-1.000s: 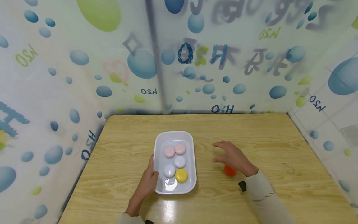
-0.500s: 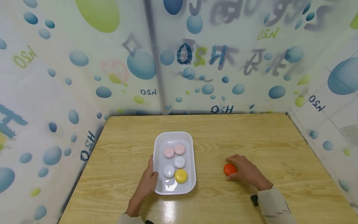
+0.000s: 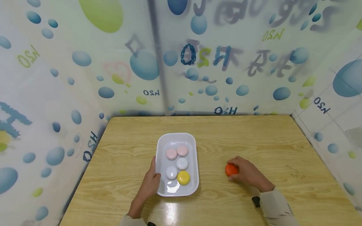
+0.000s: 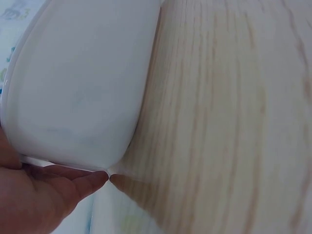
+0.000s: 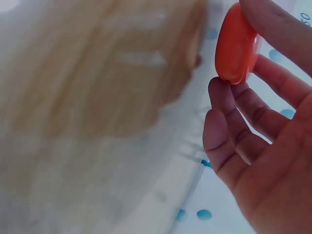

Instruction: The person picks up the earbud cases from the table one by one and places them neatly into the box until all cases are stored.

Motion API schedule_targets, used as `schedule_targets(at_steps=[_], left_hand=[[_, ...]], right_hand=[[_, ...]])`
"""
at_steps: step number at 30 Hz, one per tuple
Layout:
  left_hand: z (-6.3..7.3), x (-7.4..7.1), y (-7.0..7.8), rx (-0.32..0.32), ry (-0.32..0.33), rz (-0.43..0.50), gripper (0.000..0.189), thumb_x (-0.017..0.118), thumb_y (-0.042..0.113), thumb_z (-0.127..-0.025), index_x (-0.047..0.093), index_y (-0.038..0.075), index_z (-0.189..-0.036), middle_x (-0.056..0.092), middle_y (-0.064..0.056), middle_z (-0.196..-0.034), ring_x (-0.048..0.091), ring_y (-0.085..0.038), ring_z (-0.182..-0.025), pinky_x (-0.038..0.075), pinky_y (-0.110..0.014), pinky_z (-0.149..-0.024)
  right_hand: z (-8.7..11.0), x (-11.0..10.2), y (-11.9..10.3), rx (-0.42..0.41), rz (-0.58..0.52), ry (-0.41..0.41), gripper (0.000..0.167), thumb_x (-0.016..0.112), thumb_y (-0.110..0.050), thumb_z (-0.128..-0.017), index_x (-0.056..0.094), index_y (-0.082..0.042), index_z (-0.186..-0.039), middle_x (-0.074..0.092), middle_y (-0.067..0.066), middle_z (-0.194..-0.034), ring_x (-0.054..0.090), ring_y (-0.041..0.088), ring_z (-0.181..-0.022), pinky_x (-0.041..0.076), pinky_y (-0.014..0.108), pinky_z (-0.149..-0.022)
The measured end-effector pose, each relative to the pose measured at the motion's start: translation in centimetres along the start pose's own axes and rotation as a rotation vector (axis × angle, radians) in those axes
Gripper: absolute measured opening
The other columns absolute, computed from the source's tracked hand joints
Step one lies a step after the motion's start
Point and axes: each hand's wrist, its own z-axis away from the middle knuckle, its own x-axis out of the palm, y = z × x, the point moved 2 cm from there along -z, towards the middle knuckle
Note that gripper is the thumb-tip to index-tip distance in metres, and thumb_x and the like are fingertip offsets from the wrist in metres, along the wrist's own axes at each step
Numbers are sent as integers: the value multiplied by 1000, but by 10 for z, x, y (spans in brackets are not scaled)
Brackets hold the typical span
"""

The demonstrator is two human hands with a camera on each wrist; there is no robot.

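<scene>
In the head view, a white rectangular tray (image 3: 192, 138) with rounded corners lies on the table. My left hand (image 3: 151, 181) grips its left side, and in the left wrist view the fingers (image 4: 90, 184) of that hand reach the tray's bottom edge. Inside the tray are two pink discs (image 3: 171, 154), two white discs (image 3: 182, 163) and a yellow disc (image 3: 183, 177), all glossy and rounded. To the right, my right hand (image 3: 249, 172) pinches an orange-red disc (image 3: 231, 169) between thumb and fingers. The right wrist view shows this disc edge-on, smooth and thick.
The wood-grain table (image 3: 135, 131) spreads around the tray, with a gap of bare wood between tray and right hand. A patterned wall (image 3: 198, 91) with blue and green ovals rises behind the table and along both sides.
My right hand has moved to the right and down and taken hold of the orange-red disc, which has hardly shifted. The left hand and the tray have stayed put.
</scene>
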Motion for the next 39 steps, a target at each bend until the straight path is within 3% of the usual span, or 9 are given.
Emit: schedule_targets(at_steps=[4,12,19,32,39], left_hand=[[0,0,0,7,3,-9,70,38,-13,-89,10,-12,-153,30,-37,-151,37,-50,-136,32,-60,-109],[0,-1,1,6,1,-20,70,37,-13,-88,10,-13,-153,29,-38,-152,34,-50,-138,30,-60,-110],[-1,0,-1,17,15,-25,70,38,-13,-88,11,-13,-152,32,-38,-150,38,-50,-135,32,-60,-109],[-1,0,-1,22,5,-6,70,37,-13,-89,10,-13,-153,28,-37,-152,33,-49,-138,29,-58,-111],[-2,1,-1,17,2,-7,70,37,-13,-89,10,-13,-153,28,-36,-153,33,-48,-139,27,-57,-112]], right_hand=[[-6,-2,-12,-55,20,43,58,86,-24,-75,65,-1,-125,63,3,-106,59,16,-92,51,35,-78],[-23,2,-31,-73,-45,141,57,83,-15,-77,63,0,-128,63,5,-112,61,21,-97,54,40,-84],[-44,6,-62,-121,-82,186,56,83,-16,-77,64,-1,-128,63,6,-114,60,20,-98,54,43,-87],[-86,11,-124,-201,-58,66,58,83,-26,-79,64,-6,-130,62,4,-116,57,16,-100,53,35,-91],[-108,18,-141,-261,-72,-2,57,83,-30,-79,65,-9,-129,62,1,-116,58,13,-99,53,31,-91]])
